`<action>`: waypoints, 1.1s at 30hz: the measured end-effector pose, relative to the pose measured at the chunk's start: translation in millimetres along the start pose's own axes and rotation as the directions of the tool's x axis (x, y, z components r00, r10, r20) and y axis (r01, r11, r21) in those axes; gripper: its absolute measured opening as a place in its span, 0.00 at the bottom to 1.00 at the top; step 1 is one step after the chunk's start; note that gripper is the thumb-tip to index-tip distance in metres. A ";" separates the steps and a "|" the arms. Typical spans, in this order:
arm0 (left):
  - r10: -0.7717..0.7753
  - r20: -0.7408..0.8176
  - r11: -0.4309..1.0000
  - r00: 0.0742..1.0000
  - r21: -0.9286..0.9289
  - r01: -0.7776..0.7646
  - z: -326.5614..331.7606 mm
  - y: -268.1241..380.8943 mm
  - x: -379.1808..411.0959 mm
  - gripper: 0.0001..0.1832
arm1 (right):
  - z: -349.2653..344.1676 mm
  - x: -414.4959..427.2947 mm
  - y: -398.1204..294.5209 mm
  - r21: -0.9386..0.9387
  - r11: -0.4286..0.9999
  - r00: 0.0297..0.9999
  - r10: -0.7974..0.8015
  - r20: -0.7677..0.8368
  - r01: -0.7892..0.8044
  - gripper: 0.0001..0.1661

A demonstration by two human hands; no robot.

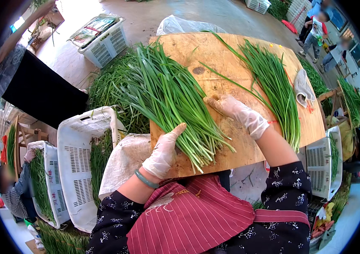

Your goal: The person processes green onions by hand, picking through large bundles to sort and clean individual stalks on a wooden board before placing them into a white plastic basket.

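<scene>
A loose bunch of garlic chives (170, 92) lies across the left part of the wooden board (230, 155), pale stem ends toward me. My left hand (164, 152), in a thin translucent glove, grips its left edge near the stems; the thumb rests on top and the fingers are hidden. My right hand (237, 111), gloved too, is at the bunch's right edge with its fingers bent and close together. Whether it pinches a leaf cannot be made out. A second bunch of chives (272, 85) lies farther right on the board, with a few leaves straying leftward.
A grey cloth (303, 89) lies at the board's right edge. White plastic crates (75, 158) stand at left, another crate (107, 44) beyond. Heaped chives (113, 95) adjoin the board. A person in black trousers (46, 85) stands at left; another person (18, 193) handles a crate.
</scene>
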State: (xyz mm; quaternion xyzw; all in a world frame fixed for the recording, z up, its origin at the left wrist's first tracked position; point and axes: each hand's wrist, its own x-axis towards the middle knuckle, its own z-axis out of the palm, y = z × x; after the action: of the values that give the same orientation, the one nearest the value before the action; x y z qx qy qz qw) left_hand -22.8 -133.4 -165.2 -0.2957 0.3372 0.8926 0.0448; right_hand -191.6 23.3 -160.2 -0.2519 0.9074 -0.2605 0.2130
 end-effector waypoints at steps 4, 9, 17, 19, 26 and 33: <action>-0.086 -0.017 0.977 0.996 -0.196 0.081 -1.8 0.7 3.5 0.16 | 13.9 -38.3 -58.8 0.494 0.831 0.896 0.012 0.444 -0.256 0.42; -0.037 0.265 0.903 0.963 -0.404 0.146 0.1 -7.8 11.2 0.22 | 22.8 -54.4 -83.6 0.527 0.847 0.932 -0.137 0.336 -0.066 0.44; 0.050 0.406 0.891 0.913 -0.431 0.143 19.8 -27.1 17.1 0.31 | 14.7 -70.5 -84.6 0.142 0.990 0.999 -0.025 0.022 0.021 0.55; -0.043 0.484 0.919 0.874 -0.323 0.224 27.4 -32.4 23.7 0.32 | 21.4 -58.4 -44.0 0.031 0.998 0.998 -0.052 0.028 0.052 0.50; 0.008 0.442 0.925 0.897 -0.343 0.161 18.4 -32.6 10.5 0.26 | 3.8 -69.8 -92.5 -0.594 0.805 0.989 0.075 0.125 0.014 0.55; 0.066 0.208 0.868 0.976 -0.494 0.047 7.7 0.5 9.0 0.18 | 12.2 -93.1 -78.1 0.176 0.971 0.961 -0.193 0.196 0.159 0.50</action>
State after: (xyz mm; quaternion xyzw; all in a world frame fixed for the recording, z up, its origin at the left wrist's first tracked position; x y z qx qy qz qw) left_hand -34.1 -130.0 -165.4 -0.1957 0.0914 0.9764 -0.0004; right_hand -85.5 14.2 -100.5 -0.3404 0.8298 -0.3216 0.3035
